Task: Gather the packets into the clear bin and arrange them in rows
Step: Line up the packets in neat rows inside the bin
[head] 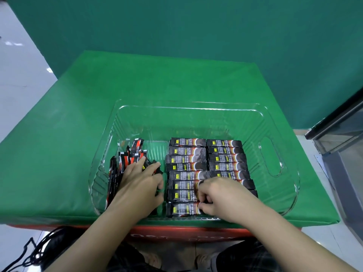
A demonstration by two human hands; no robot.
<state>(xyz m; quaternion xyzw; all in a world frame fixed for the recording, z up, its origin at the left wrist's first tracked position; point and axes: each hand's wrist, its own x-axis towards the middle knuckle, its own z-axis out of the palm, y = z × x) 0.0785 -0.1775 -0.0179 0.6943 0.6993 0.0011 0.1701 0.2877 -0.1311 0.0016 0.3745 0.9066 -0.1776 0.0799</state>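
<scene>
fingers (204, 204) seemingly pinching packets (184, 209), clear bin (275, 154)

Clear plastic bin (270, 160) set on a green padded table top (59, 154), near its front edge. Inside, right of centre, two side-by-side columns of dark flat packets (186, 152), laid crosswise, one behind another. At the bin's left end, a loose bunch of red-and-black packets (135, 152), leaning on edge. Left hand (140, 185) on that bunch; right hand (220, 197) over the columns' near end.
</scene>
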